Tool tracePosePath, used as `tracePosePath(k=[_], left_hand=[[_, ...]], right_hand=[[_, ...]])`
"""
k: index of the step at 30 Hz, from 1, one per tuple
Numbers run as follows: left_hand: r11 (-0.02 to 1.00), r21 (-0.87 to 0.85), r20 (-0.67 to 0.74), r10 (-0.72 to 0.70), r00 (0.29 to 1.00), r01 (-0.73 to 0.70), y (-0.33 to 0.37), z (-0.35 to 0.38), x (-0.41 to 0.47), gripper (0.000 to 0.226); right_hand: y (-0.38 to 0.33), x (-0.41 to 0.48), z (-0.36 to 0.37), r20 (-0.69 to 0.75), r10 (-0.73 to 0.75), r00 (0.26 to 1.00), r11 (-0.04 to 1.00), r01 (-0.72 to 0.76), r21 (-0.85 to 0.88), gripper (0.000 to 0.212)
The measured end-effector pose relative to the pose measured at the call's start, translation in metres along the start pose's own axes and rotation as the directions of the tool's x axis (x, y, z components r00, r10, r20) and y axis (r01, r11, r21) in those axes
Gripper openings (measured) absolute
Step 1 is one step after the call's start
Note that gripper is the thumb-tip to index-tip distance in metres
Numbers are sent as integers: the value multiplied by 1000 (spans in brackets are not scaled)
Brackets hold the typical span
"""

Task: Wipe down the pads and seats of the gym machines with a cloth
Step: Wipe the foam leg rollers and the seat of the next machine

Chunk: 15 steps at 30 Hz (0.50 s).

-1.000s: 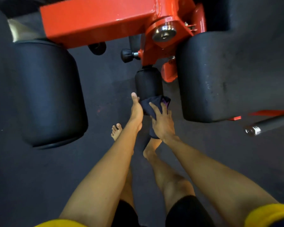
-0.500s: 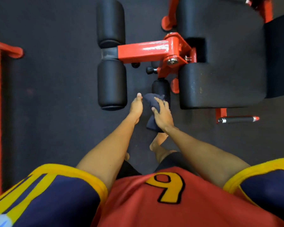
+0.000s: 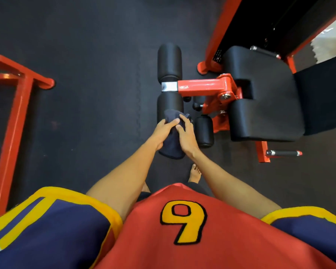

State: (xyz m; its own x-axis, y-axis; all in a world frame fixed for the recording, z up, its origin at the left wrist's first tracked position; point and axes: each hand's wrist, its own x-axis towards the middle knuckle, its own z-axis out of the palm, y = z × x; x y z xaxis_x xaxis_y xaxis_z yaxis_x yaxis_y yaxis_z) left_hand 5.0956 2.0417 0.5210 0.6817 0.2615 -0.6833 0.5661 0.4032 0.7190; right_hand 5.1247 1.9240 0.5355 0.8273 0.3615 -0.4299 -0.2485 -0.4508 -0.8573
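Observation:
A dark navy cloth (image 3: pixel 172 146) hangs bunched between my two hands, above the floor and just in front of the near black roller pad (image 3: pixel 169 102). My left hand (image 3: pixel 163 132) grips the cloth from the left, thumb laid over it. My right hand (image 3: pixel 187 137) holds it from the right. A second roller pad (image 3: pixel 169 62) sits farther out on the same red arm (image 3: pixel 202 87). The small lower roller (image 3: pixel 203 131) is just right of my right hand. The black seat (image 3: pixel 264 105) and back pad (image 3: pixel 322 98) lie to the right.
Another machine's red frame (image 3: pixel 12 113) stands at the left. A red weight-stack frame (image 3: pixel 221 32) rises at the top right. A black side handle (image 3: pixel 282 153) sticks out below the seat. Dark rubber flooring (image 3: pixel 95 74) surrounds the machine; my bare foot (image 3: pixel 194 173) is below my hands.
The view pulled up and back from the machine. My hands left the small lower roller, and my left hand took hold of the cloth beside my right.

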Motion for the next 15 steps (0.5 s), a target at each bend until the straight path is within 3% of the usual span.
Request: tracePosePath(k=[3, 5, 8, 13, 15], left_hand=[[982, 170, -33, 92, 995, -85, 15, -41, -14, 35], [953, 265, 16, 145, 989, -144, 32, -67, -23, 21], [923, 329, 80, 183, 980, -199, 56, -93, -24, 22], [915, 332, 93, 211, 973, -230, 101, -138, -2, 22], [910, 340, 120, 209, 970, -238, 118, -152, 10, 22]], right_hand=[[-23, -11, 31, -91, -7, 996, 1000, 8, 4, 60], [-38, -12, 49, -141, -14, 990, 998, 5, -70, 68], [-52, 3, 64, -160, -5, 987, 993, -14, -116, 70], [-88, 36, 89, -196, 3, 981, 1000, -1, 11, 81], [-96, 55, 94, -146, 9, 989, 993, 8, 114, 82]])
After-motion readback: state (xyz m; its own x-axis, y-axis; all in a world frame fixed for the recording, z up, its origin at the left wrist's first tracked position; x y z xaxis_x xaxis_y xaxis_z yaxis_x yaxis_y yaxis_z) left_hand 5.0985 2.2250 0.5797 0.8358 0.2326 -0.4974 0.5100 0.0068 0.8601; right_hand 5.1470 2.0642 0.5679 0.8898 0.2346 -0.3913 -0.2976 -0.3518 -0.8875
